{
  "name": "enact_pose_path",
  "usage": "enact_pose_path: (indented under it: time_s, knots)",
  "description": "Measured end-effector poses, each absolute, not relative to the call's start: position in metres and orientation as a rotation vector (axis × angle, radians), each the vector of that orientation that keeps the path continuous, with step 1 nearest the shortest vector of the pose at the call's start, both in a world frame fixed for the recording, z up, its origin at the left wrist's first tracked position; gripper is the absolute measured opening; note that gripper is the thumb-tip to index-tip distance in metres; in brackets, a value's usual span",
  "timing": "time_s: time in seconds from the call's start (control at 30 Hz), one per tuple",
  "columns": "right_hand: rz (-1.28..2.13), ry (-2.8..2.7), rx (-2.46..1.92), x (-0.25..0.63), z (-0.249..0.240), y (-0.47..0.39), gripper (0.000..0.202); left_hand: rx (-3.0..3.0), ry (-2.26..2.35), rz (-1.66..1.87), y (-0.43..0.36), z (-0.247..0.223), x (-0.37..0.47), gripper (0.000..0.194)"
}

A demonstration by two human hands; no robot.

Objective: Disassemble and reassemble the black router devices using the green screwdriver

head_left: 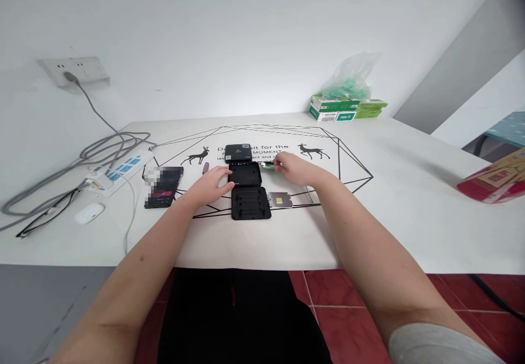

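Note:
My right hand pinches a small green circuit board, largely hidden by the fingers, just right of an open black plastic case. At that case's left edge rests my left hand, its fingers apart and its thumb near the lower corner. Below the case lies a black ribbed plastic cover with its inside up. A thin silvery metal plate with a yellowish label is beside the cover. Behind the case sits a black box-shaped device with pale stickers.
Left of my hands are a phone, a power strip with cables, eyeglasses and a white earbud case. A small screwdriver-like piece lies behind my left hand. Green-white boxes stand at the back; a red package is far right.

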State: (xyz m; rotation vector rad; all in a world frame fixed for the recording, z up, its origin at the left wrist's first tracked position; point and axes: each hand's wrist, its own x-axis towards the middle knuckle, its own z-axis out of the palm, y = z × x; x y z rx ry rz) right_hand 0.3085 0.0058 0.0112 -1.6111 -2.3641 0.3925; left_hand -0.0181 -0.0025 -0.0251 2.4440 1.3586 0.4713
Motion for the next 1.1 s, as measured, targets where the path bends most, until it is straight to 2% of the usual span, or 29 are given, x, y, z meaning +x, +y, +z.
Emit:
enact_pose_path:
  time_s: [0.2,0.37,0.5,0.77,1.1]
  knots:
    - [0.637,-2.139,-1.483,0.300,0.008,0.002,0.009,2.475,1.349,0.418,0.000,-0.027,-0.015,0.053]
    - [0.583,-2.259,-1.394,0.262,0.000,-0.015,0.010,2.445,1.388,0.441,0.001,-0.028,-0.013,0.069]
    - [0.465,-2.449,-1.383,0.235,-0.005,-0.026,0.016,2.439,1.366,0.482,0.003,-0.029,-0.013,0.072]
    - [0.311,-2.550,-1.447,0.225,-0.004,-0.029,0.020,2.427,1.378,0.499,0.005,-0.028,-0.011,0.055]
    - [0.200,-2.571,-1.515,0.215,-0.002,-0.034,0.024,2.410,1.379,0.495,0.004,-0.025,-0.009,0.051]
